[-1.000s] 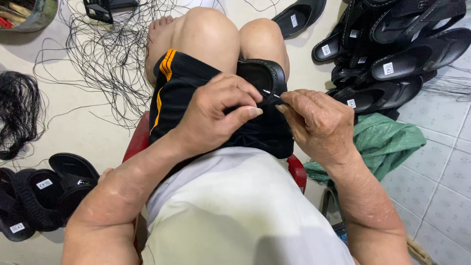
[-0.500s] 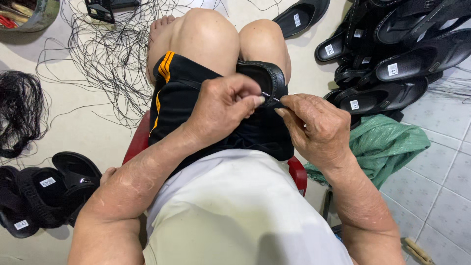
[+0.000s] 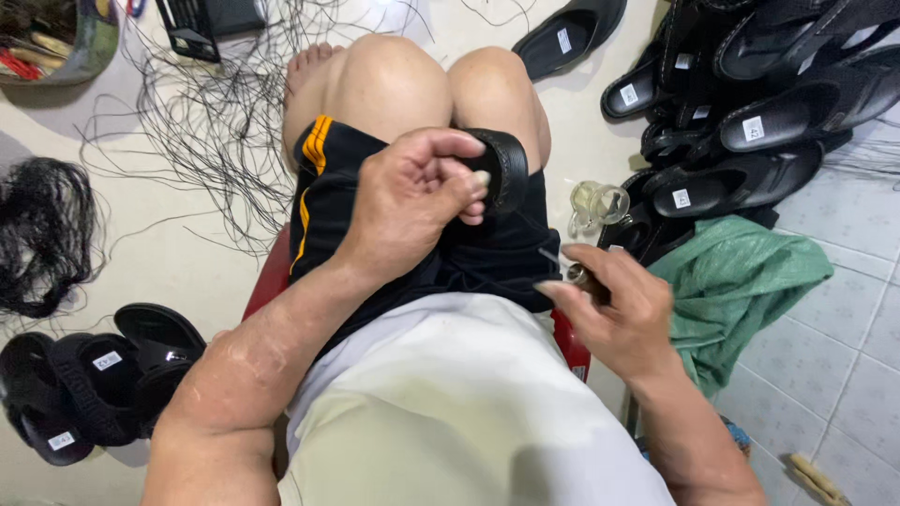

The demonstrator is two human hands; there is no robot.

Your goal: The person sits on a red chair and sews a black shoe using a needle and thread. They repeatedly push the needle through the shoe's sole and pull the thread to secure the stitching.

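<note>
I sit on a red stool (image 3: 272,276) in black shorts with a black sandal (image 3: 504,167) resting on my lap. My left hand (image 3: 412,201) presses on the sandal, fingers curled over its sole. My right hand (image 3: 609,305) has drawn away to the lower right and pinches a thin metal needle-like tool (image 3: 555,260). A fine black thread seems to run from the tool toward the sandal, though it is hard to make out.
A pile of black sandals (image 3: 750,112) lies at the upper right, beside a green cloth (image 3: 741,281) and a clear glass object (image 3: 595,206). Loose black threads (image 3: 206,131) spread over the floor at left. More black sandals (image 3: 94,379) sit at lower left, a thread bundle (image 3: 42,234) further up.
My right hand has pulled back from the sandal toward the lower right, taking the needle tool with it. My left hand stays on the sandal.
</note>
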